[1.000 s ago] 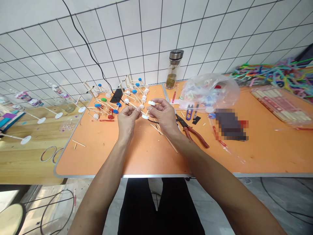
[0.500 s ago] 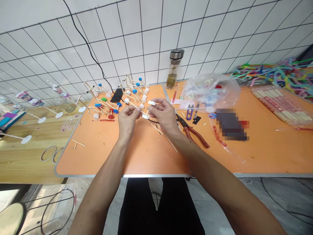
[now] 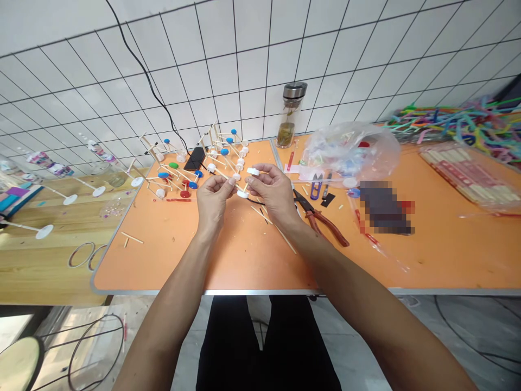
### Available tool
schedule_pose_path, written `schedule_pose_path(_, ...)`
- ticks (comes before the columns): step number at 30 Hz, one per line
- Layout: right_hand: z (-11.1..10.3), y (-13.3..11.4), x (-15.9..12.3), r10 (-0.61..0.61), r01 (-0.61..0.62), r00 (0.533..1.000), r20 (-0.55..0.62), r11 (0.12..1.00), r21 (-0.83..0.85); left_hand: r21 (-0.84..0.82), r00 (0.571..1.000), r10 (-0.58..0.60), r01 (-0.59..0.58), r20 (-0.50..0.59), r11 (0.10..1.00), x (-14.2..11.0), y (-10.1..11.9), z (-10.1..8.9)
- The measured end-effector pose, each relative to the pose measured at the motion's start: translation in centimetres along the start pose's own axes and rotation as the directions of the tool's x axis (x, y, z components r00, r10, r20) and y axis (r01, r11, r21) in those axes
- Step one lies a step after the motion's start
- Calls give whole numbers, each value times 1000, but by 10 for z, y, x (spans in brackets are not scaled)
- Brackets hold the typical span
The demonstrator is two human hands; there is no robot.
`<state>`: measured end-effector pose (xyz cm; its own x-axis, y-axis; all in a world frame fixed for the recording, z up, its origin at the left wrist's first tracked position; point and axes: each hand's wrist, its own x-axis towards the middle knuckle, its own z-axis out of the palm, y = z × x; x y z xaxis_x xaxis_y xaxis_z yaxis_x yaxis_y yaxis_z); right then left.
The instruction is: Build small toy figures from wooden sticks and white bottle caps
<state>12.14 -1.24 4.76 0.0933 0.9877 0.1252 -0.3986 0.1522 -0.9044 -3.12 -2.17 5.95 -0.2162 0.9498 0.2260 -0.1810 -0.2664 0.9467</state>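
My left hand [image 3: 214, 203] is closed, thumb and fingers pinching a thin wooden stick [image 3: 238, 188]. Opposite it, my right hand [image 3: 272, 195] is closed in a pinch on a short stick joined to white bottle caps. One white cap [image 3: 253, 171] shows above the right thumb; a lower white cap [image 3: 242, 194] sits between the two hands. The fingers partly hide how these pieces join. Just beyond my hands stand stick frames with white and blue caps [image 3: 224, 152]. More frames, with red, blue and green caps [image 3: 184, 194], are to the left.
Red-handled pliers [image 3: 325, 220], purple snips [image 3: 316, 187] and loose sticks [image 3: 285, 239] lie near my right arm. Behind are a glass tea bottle [image 3: 291, 114] and a plastic bag of caps [image 3: 350, 152]. Packaged sticks [image 3: 468, 176] lie at right, a black phone [image 3: 195, 158] at back left.
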Motion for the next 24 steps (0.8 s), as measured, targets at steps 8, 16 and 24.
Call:
schedule_pose_path(8,0,0,-1,1,-1,1000,10,1000,16,-10,1000,-1,1,4,1000,0,-1,-1)
schedule_pose_path(16,0,1,0,-1,1,1000,12,999,32,-14,1000,1,-1,0,1000,0,-1,0)
schedule_pose_path(24,0,1,1,4,-4,1000,8,999,42,-6,1000,-1,1,-8,1000,0,0,0)
